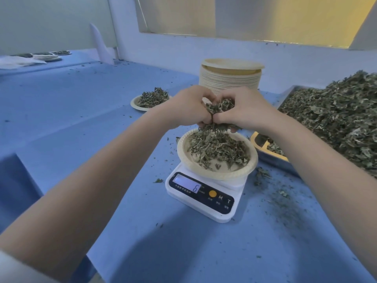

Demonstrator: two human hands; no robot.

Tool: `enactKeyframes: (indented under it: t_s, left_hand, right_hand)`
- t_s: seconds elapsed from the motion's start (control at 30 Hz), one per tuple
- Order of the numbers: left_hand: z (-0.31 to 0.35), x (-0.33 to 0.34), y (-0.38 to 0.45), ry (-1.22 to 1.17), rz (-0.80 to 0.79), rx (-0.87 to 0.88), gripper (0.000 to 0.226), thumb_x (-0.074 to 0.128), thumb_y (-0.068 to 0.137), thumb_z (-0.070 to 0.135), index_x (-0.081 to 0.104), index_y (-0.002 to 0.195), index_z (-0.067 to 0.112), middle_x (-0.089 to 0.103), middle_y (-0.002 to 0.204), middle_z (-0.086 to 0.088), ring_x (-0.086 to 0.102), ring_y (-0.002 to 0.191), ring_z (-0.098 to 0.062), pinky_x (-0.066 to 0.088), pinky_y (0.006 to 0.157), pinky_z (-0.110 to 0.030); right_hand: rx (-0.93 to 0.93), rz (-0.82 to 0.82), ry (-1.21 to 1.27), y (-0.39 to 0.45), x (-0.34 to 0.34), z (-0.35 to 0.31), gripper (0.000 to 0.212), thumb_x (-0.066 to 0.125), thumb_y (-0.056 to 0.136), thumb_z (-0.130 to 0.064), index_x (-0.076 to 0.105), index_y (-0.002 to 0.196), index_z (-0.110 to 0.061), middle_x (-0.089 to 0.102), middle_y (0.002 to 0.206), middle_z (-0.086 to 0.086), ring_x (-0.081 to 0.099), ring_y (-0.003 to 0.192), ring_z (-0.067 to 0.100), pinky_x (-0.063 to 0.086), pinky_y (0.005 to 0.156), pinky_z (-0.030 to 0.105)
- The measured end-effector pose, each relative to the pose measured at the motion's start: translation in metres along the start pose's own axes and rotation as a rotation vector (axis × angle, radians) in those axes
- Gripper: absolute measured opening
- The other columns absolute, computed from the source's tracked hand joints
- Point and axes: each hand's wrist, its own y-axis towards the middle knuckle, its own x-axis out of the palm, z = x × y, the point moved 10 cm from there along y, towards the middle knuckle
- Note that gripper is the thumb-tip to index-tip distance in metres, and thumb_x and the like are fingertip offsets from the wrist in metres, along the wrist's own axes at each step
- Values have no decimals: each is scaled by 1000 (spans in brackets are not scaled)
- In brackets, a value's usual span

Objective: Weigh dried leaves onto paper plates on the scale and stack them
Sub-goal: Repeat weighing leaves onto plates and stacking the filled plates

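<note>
Blue table (102,139); both hands' (187,107) grip hides their leaf clump (219,106).

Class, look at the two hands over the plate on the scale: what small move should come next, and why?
Probably loosen the fingers a little and let a few more leaves fall. The left hand and right hand hold a clump of dried green leaves right above the beige paper plate on the white digital scale. Its display shows a 6, which looks low.
</note>
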Motion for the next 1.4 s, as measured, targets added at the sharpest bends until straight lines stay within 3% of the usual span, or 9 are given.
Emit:
enactKeyframes:
  t_s: [0.2,0.37,0.57,0.73,0.87,1.03,1.17,1.23,1.4]
  left_hand:
    - [2,-2,-2,-20,7,-7,39,59,83,-1,56,118,15,51,66,-1,57,55,-8,31,36,-6]
    - [4,-5,-1,-37,22,-4,36,60,81,-2,56,111,19,50,64,0,56,53,-8,31,36,-6]
    - [4,-4,-2,-31,25,0,35,60,81,0,56,108,22,53,65,1,53,49,-4,33,38,-6]
    - [-1,-6,-1,-25,26,-40,39,69,76,14,58,112,26,56,90,-2,48,63,-11,41,53,-19]
    - [-3,-7,-1,-39,40,-51,37,74,72,18,57,102,32,57,95,-1,46,60,-10,36,50,-19]
    - [-9,-3,1,-64,14,-71,46,75,70,18,56,110,29,61,106,-7,44,62,-14,35,55,-24]
    - [-13,-3,1,-67,18,-79,52,76,69,24,55,116,29,56,107,-3,43,62,-13,35,54,-24]
    - [-14,-2,1,-75,14,-79,48,75,69,23,57,113,29,56,104,-3,43,62,-14,35,55,-25]
    - [-14,-1,-1,-89,9,-65,37,75,73,24,60,106,29,58,91,1,43,60,-9,34,53,-21]
  right_hand:
    - [5,-5,5,-2,-3,-2,22,73,72,-21,60,88,-29,61,63,0,58,39,8,50,44,20]
    - [-4,4,4,-2,-6,-5,22,73,71,-22,59,84,-32,62,65,-2,62,47,13,54,51,27]
    - [0,4,10,-4,-8,-5,22,73,68,-24,60,84,-31,62,65,-5,62,45,11,52,46,22]
    - [26,-9,29,-4,-9,-1,28,72,74,-18,64,99,-28,63,69,3,60,42,8,49,42,17]
    - [20,-36,22,-5,-9,-3,34,74,74,-18,65,106,-25,65,75,5,61,49,9,49,44,17]
    - [-28,-15,-63,-6,-15,-7,39,76,72,-41,67,107,-27,59,78,-9,58,47,0,42,41,11]
    - [-66,0,-151,-7,-16,-11,46,66,72,-60,66,100,-24,65,71,1,56,45,6,48,47,23]
    - [-78,-5,-184,-6,-14,-11,34,64,75,-58,66,92,-29,64,68,0,54,41,7,46,44,21]
    - [-96,1,-206,-4,-11,-14,20,63,79,-56,65,82,-36,61,64,2,61,60,22,52,55,32]
